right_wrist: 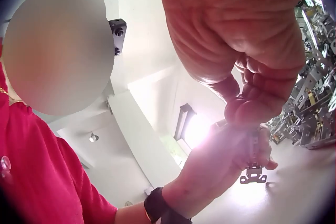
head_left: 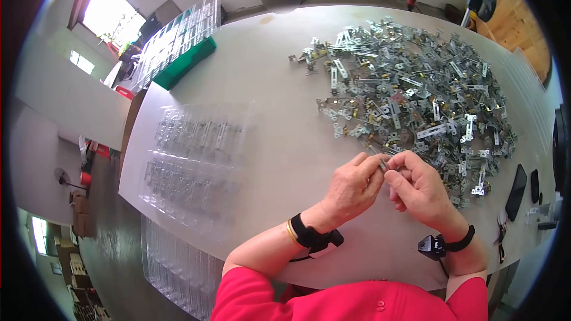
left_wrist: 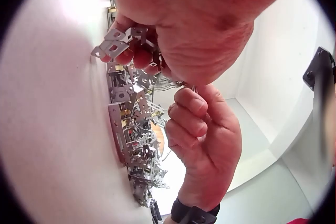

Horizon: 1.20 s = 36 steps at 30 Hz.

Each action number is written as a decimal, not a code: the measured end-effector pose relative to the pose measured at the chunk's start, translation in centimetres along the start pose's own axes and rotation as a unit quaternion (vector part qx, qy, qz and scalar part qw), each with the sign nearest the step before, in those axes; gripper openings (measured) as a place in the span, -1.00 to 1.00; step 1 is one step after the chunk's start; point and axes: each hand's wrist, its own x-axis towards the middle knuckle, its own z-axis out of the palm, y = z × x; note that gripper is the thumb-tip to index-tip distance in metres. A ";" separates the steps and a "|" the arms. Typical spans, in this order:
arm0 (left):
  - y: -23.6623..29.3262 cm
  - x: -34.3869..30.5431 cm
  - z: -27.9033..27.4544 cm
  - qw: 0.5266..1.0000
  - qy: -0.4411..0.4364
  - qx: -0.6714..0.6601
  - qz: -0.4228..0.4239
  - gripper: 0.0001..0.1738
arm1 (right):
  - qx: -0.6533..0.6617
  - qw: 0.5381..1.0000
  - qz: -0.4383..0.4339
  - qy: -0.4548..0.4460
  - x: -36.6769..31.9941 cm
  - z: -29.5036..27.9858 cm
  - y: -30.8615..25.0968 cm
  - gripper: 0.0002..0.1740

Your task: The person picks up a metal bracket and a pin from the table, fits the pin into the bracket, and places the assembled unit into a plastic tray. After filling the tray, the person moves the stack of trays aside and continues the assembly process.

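Note:
In front of the chest, my left hand (head_left: 352,187) and right hand (head_left: 421,189) meet fingertip to fingertip. A small stamped metal bracket (head_left: 383,165) shows between them. The left wrist view has bracket ends (left_wrist: 114,46) with square holes jutting out past the curled fingers of the left hand. From the right wrist view, one flat bracket end (right_wrist: 253,176) with rounded, holed ears sticks out below the left hand (right_wrist: 218,158). Thumb and forefinger of the right hand (left_wrist: 202,129) pinch the bracket's other end, mostly hidden by the fingers.
A large heap of metal brackets (head_left: 410,95) with brass-coloured parts covers the table's right side. Clear plastic trays (head_left: 196,160) holding brackets lie at the left. More trays stand on a green bin (head_left: 187,64) behind. A phone (head_left: 516,192) and pliers (head_left: 501,235) lie at right.

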 end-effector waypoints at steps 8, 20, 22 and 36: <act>0.0 -0.1 0.7 0.998 0.051 -0.028 0.036 -0.81 | 0.018 0.999 0.031 -0.006 0.0 -0.4 -0.3 -0.78; -0.3 -0.2 0.4 0.996 -0.025 0.017 0.080 -0.93 | -0.161 0.982 -0.063 0.073 -0.3 -0.6 -0.7 -0.83; -0.1 -0.1 0.4 0.997 -0.033 -0.008 0.073 -0.92 | -0.163 0.981 -0.061 0.081 -0.3 -0.6 -0.6 -0.83; 0.0 0.3 -1.0 0.917 -0.097 -0.288 -0.257 -0.82 | -0.042 0.986 -0.081 0.138 -0.4 -1.5 -1.3 -0.81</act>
